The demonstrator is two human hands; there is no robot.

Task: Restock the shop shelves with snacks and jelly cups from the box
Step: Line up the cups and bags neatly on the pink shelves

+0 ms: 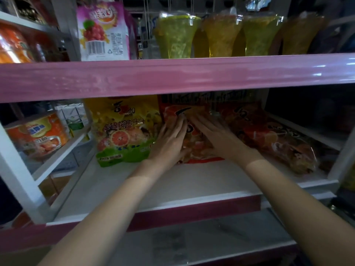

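Note:
An orange-red jelly snack bag [196, 148] stands on the white middle shelf [192, 181], leaning back. My left hand [170, 143] lies flat against its left side with straight fingers. My right hand [217, 137] presses its front from the right, fingers straight too. A yellow and green grapefruit jelly bag [123, 131] stands just left of it. Another orange-red bag [272, 139] lies slanted to the right. The box is out of view.
A pink shelf edge [172, 75] runs across above my hands. On the upper shelf stand a purple-white grape jelly bag [102, 31] and several yellow cone-shaped jelly packs [176, 35]. An orange noodle tub [38, 135] sits on the left rack. A lower shelf [211, 237] lies below.

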